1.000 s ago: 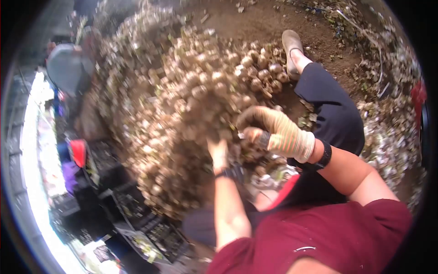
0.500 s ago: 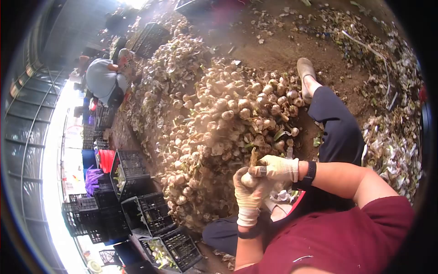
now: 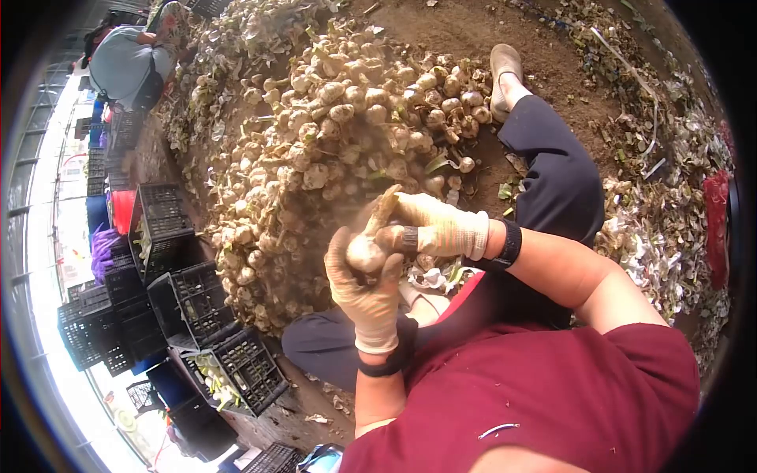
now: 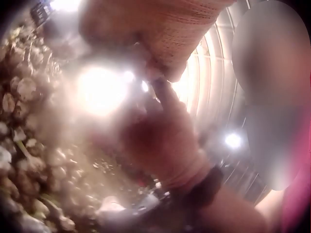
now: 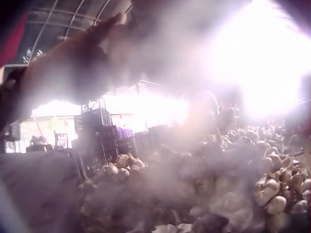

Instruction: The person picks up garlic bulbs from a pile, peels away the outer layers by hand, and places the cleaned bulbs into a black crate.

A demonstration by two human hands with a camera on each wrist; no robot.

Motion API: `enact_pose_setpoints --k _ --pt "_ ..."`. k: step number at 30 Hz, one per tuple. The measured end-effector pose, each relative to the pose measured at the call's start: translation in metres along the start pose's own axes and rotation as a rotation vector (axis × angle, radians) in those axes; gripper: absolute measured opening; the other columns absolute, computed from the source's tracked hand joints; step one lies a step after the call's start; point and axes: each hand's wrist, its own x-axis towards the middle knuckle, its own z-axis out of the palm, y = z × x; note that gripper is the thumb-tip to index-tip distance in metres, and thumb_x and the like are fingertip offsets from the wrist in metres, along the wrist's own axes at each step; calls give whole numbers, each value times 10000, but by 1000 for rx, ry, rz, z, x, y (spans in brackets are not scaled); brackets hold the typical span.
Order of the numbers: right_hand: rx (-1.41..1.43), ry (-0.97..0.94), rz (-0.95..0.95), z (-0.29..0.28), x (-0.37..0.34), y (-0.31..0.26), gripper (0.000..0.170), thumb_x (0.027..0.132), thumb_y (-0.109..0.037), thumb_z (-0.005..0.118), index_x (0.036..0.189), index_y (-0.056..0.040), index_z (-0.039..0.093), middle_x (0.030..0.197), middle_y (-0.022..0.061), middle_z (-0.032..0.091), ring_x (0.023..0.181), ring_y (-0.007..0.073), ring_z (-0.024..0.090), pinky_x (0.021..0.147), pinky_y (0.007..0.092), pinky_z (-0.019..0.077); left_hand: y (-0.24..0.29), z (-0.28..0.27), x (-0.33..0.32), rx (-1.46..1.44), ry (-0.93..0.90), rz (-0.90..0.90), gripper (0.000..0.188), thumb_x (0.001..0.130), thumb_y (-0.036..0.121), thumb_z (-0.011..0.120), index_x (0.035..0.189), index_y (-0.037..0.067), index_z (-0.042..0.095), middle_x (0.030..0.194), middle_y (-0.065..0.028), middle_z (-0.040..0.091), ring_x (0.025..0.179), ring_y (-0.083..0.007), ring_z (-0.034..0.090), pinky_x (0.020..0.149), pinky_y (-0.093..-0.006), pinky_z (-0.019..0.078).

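In the head view a pale garlic bulb (image 3: 365,254) with its thick dry stalk sits between both gloved hands, close in front of the body. My left hand (image 3: 367,303) cups the bulb from below, fingers and thumb curled round its sides. From the other side my right hand (image 3: 441,225) grips the bulb's neck and stalk; a dark band (image 3: 410,238) wraps its thumb. Behind the hands lies a large heap of garlic bulbs (image 3: 315,169). Glare and blur hide the bulb in both wrist views, where parts of the gloves show.
Black plastic crates (image 3: 205,303) line the left side, one with pale green-white stalks (image 3: 217,382). Another person (image 3: 126,67) bends over at the upper left. Loose garlic skins (image 3: 658,244) cover the ground at right, beside my outstretched leg (image 3: 556,173).
A second ago my left hand was down in the heap, with the right hand apart from it. Since then both hands came together on one garlic bulb. The head view has also shifted.
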Motion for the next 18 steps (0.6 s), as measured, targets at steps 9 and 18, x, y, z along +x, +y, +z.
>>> enact_pose_setpoints --k 9,18 --pt "99 -121 135 -11 3 -15 211 832 10 524 1017 8 626 965 63 659 911 109 579 823 273 477 23 1 23 -932 -156 -656 746 890 529 491 1392 7 311 1209 -145 548 1094 -249 545 956 -368 432" --pt "-574 123 -32 -16 2 14 235 810 -113 572 1022 -11 583 920 127 624 887 276 604 795 370 474 1 -5 34 223 -84 -112 204 805 76 693 989 -7 663 948 -56 594 857 -137 562 757 -264 467"
